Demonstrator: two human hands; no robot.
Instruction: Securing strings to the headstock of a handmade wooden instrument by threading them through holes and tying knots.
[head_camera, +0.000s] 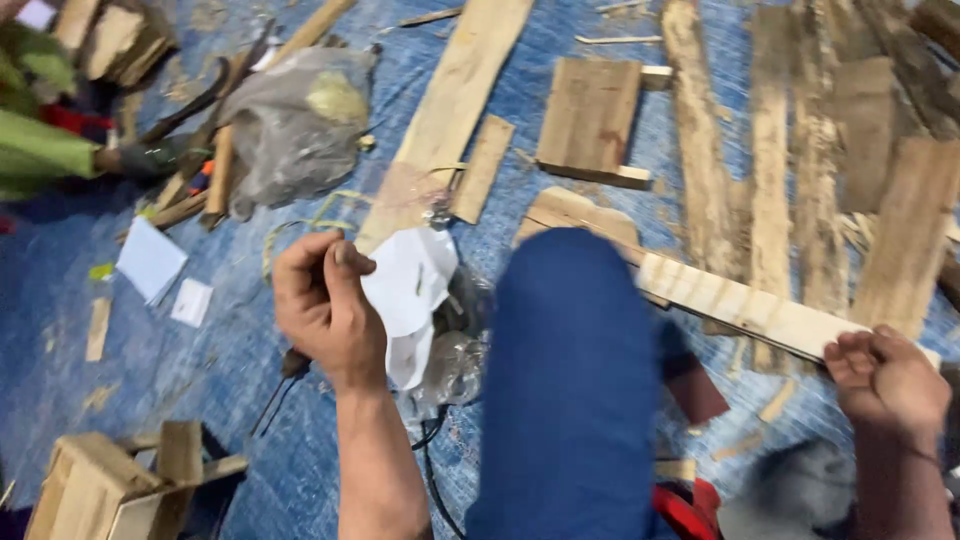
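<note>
Gripping one white paper (405, 285) and one wooden strip (740, 305), two hands: left (325, 305), right (885, 380).

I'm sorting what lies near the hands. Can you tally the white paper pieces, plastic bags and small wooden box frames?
White paper pieces: 3
Plastic bags: 2
Small wooden box frames: 2
Total: 7
</note>
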